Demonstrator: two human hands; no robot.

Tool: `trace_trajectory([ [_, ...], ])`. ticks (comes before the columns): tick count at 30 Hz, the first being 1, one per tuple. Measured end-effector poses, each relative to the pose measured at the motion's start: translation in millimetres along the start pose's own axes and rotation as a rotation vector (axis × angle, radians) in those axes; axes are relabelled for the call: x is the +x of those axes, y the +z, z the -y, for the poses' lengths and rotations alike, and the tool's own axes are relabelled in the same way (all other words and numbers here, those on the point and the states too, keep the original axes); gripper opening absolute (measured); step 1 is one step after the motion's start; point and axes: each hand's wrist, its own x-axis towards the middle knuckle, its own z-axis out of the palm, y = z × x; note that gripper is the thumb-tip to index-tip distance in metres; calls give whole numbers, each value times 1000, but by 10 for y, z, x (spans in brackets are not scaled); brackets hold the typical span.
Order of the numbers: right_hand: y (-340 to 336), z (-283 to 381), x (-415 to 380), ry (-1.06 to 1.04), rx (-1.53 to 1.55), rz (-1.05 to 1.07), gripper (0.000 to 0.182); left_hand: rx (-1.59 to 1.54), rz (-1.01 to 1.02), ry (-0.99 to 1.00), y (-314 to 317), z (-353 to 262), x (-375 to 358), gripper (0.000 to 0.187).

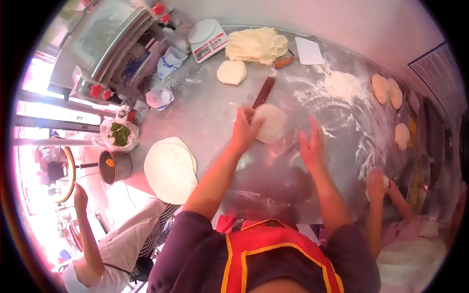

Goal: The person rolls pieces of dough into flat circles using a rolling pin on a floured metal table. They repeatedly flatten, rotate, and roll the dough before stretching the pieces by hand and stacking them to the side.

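On steel worktable (205,105), dusted w/ flour (342,88) so dough wouldn't stick. Left hand (245,128) pressed on left edge of small flattened dough disc (270,123), fingers spread & flat on it, nothing gripped. Right hand (312,144) just right of disc, fingers extended, open, palm down over table; contact w/ table can't be told. Rolling pin (264,92) lay behind disc, one end near its far edge, parked within reach prob. Disc thus between both hands, under left fingertips, apart from right fingers.

Stacked rolled-out rounds (171,168) set aside at left, near small pot (115,166) & bag of chopped greens (120,134), likely filling kept handy. Big dough mass (256,45) & one dough ball (231,72) at far side by digital scale (208,39) for portioning; white scraper (309,51) beside. More dough balls (386,90) lined along right edge. Another person's hand (376,185) worked a piece at right; second person (105,254) at lower left.
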Motion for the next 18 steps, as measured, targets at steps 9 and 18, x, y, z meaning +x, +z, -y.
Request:
trace_trajectory([
  [9, 704, -47, -87, -191, -477, 127, 68, 835, -47, 278, -767, 264, -1410, 68],
  [18, 333, -409, -889, -154, -486, 300, 71, 825, -1, 39, -907, 485, -1592, 37],
])
